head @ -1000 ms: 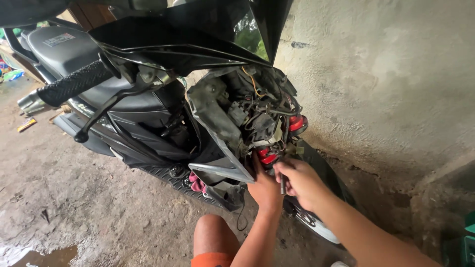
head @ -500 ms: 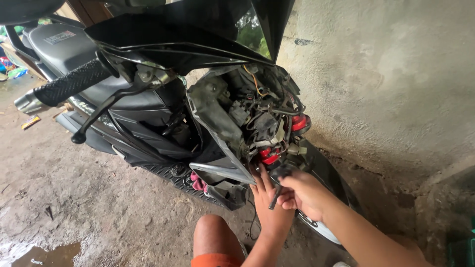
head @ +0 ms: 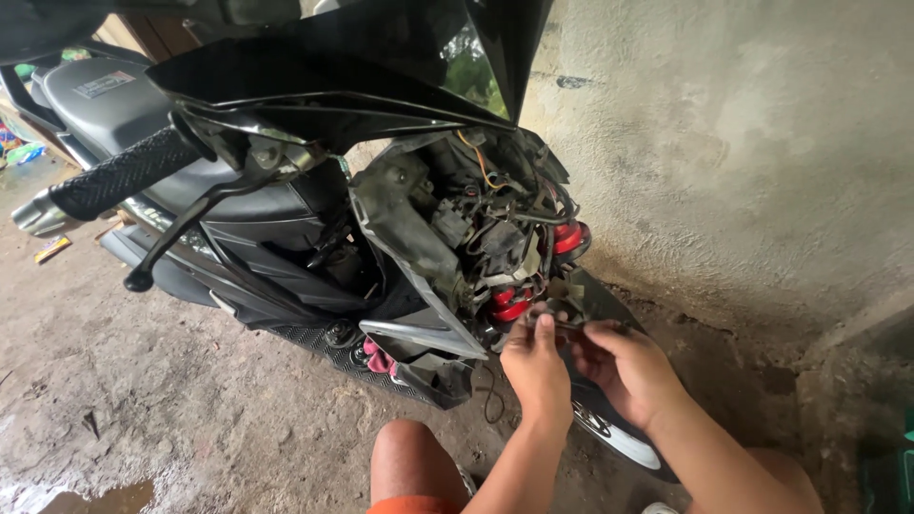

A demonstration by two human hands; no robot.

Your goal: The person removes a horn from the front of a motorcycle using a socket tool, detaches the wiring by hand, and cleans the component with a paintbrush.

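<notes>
Hands first: your left hand [head: 536,366] and your right hand [head: 624,366] meet low at the front of the scooter [head: 286,228], just under the open nose where the cover is off. Between them you pinch a small dark part [head: 568,324], thin and partly hidden by your fingertips; I cannot tell what kind of part it is. The left thumb and forefinger press together on one end of it, and the right fingers curl around the other end.

The part sits just below the red horns [head: 514,305], beside the tangle of wires [head: 495,224] and close above the front wheel [head: 619,443]. The scooter stands on the dirt floor [head: 143,400], with its nose near the rough wall [head: 724,162]; your knee [head: 409,457] is under your left forearm.

To do this step well, I judge that you should keep both wrists quiet and let only the fingertips work, because the part is small and could fall to the floor between wheel and body. Keep it turned toward the light so that you see its edges. Mind the loose wires above: do not pull on them with the back of your hand. The handlebar grip [head: 119,176] and brake lever [head: 181,233] hang over your left side, so lift your head slowly.
</notes>
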